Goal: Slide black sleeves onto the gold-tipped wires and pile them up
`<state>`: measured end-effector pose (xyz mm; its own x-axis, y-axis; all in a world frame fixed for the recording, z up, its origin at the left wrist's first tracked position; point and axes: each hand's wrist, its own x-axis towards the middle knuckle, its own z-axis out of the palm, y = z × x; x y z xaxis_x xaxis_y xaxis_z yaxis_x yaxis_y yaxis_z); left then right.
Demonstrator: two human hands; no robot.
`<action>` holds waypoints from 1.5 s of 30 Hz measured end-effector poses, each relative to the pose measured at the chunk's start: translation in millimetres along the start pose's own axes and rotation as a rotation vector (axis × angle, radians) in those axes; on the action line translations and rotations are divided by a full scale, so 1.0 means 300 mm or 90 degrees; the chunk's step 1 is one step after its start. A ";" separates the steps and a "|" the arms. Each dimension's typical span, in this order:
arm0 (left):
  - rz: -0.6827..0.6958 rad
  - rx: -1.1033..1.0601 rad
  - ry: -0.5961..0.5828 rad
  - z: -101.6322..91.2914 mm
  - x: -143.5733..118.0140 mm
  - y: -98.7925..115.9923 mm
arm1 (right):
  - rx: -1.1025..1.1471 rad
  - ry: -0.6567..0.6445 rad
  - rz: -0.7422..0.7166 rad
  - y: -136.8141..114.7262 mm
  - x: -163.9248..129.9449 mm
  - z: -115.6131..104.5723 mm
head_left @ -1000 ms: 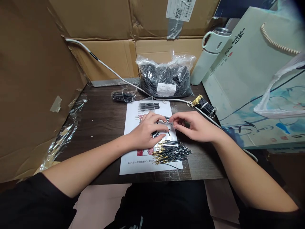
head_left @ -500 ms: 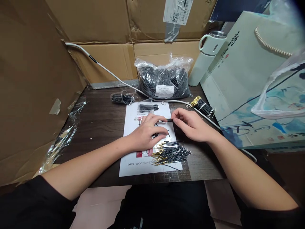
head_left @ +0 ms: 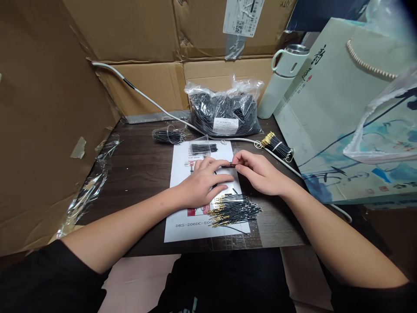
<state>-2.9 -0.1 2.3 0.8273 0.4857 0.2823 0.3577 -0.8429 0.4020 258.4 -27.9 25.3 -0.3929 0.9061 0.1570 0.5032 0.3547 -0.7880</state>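
Note:
My right hand (head_left: pixel 260 173) pinches a thin black wire piece (head_left: pixel 230 164) between thumb and index finger, above the paper's right edge. My left hand (head_left: pixel 203 182) is spread palm down over the printed sheet (head_left: pixel 182 234), its index fingertip at the left end of that piece. What lies under the left palm is hidden. Just below the hands is a loose pile of black wires with gold terminals (head_left: pixel 236 211). A short black tube piece (head_left: pixel 235 191) rests on the sheet between hand and pile.
Behind the hands lie a bagged black bundle (head_left: pixel 203 148), another bundle (head_left: pixel 168 137) and a tied gold-ended bundle (head_left: pixel 276 147). A large clear bag of black parts (head_left: pixel 224 108), a mint flask (head_left: pixel 283 80), a paper bag (head_left: pixel 339 117) and a white cable (head_left: pixel 153 102) surround the table.
The left hand's fingers have shifted slightly and spread a little, and a short black piece near them lies slightly lower and to the right. The right hand keeps its pinch almost in place.

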 end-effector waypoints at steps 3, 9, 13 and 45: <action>-0.018 0.017 0.001 -0.001 0.001 0.003 | -0.020 -0.011 0.011 -0.006 0.004 -0.010; -0.018 0.009 0.051 0.010 -0.001 -0.002 | -0.042 -0.021 0.013 -0.020 0.002 -0.019; -0.017 -0.008 0.089 0.018 -0.004 -0.006 | -0.050 -0.014 0.012 -0.013 -0.001 -0.014; -0.238 -0.390 0.257 0.012 0.019 -0.007 | -0.109 0.038 -0.113 -0.026 -0.007 0.004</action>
<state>2.6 3.4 0.0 0.4395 0.8536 0.2795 0.1828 -0.3897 0.9026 254.3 -33.0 30.5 -0.4425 0.8366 0.3229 0.5552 0.5383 -0.6340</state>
